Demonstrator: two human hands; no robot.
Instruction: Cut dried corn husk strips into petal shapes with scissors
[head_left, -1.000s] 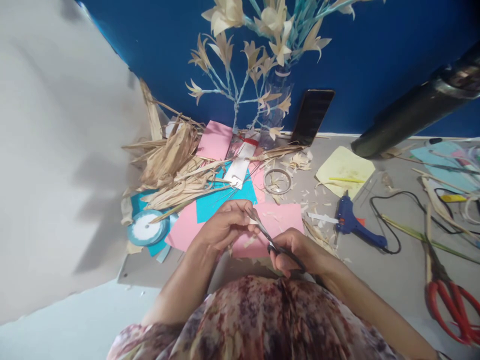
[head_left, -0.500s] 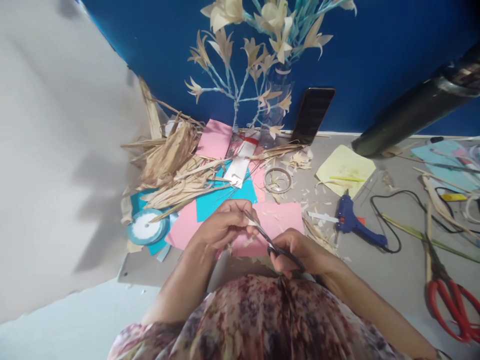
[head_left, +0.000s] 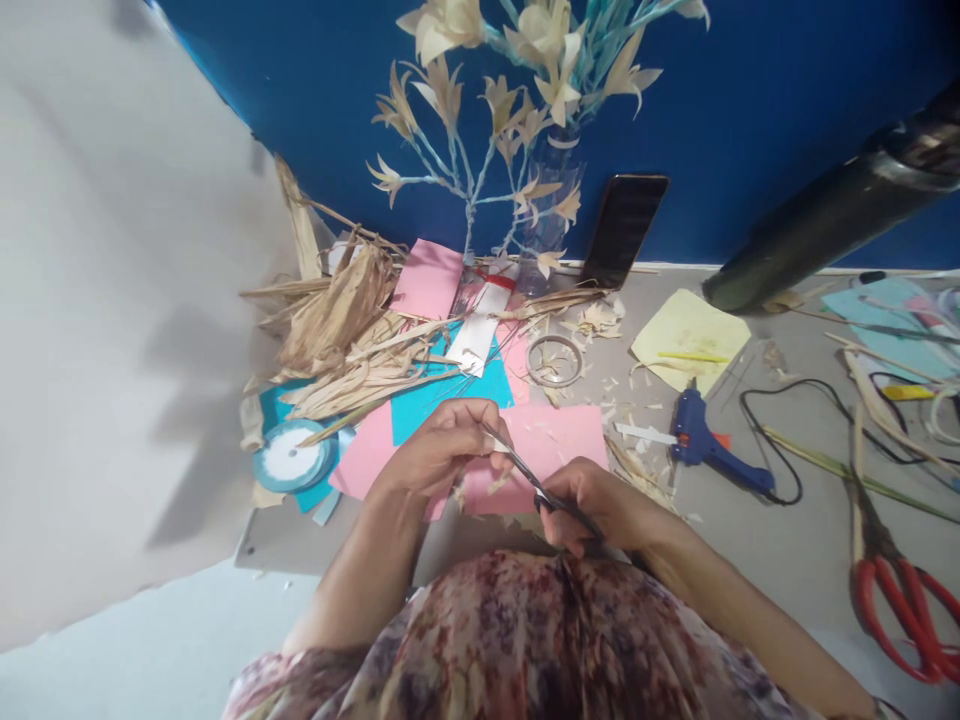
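Note:
In my right hand [head_left: 577, 505] is a pair of scissors [head_left: 525, 468] with dark handles, its blades pointing up and left. The blade tips reach the fingers of my left hand [head_left: 457, 440]. Between those pinched fingers is a small pale piece [head_left: 499, 447], mostly hidden, which looks like dried husk. Below both hands lies a pink sheet [head_left: 559, 430] strewn with pale clippings. A blue sheet [head_left: 420, 408] lies partly under the husks, just beyond my left hand.
Dried husks [head_left: 337, 310] are heaped at the left, beside a ribbon spool [head_left: 289, 455]. Husk flowers [head_left: 442, 90] stand at the back near a phone [head_left: 626, 230]. Rightward are a tape roll [head_left: 555, 380], a blue glue gun [head_left: 705, 445], red-handled scissors [head_left: 892, 600] and a dark cylinder [head_left: 802, 235].
My left fingers and the scissor tips have shifted very slightly left. Both hands keep their grip, and the things on the table stay where they were.

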